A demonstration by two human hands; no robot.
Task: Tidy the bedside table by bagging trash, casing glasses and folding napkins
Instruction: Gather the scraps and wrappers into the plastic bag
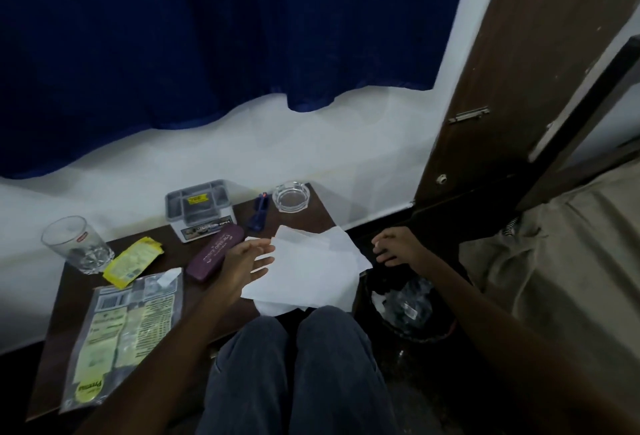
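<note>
Judging by how things lie, I put the job somewhere past the middle: the maroon glasses case [214,253] lies closed on the surface [74,299] and no loose glasses show, though I cannot tell whether they are inside. The trash bin [405,306] on the floor at my right holds crumpled clear plastic in its dark liner. Left to do, I reckon, are the yellow wrapper [133,261] and the large printed plastic package [128,330], both flat on the surface near the drinking glass [78,244], and the white napkins [311,268], not yet folded. The napkins sit at the right end of the surface in a loose, overlapping stack, corners askew, one edge hanging off the front toward my knees; thin, soft paper that should crease easily. My left hand [247,258] lies at their left edge, fingers straight and released, grasping nothing. My right hand [398,247] hovers above the bin, fingers loosely curled, empty.
</note>
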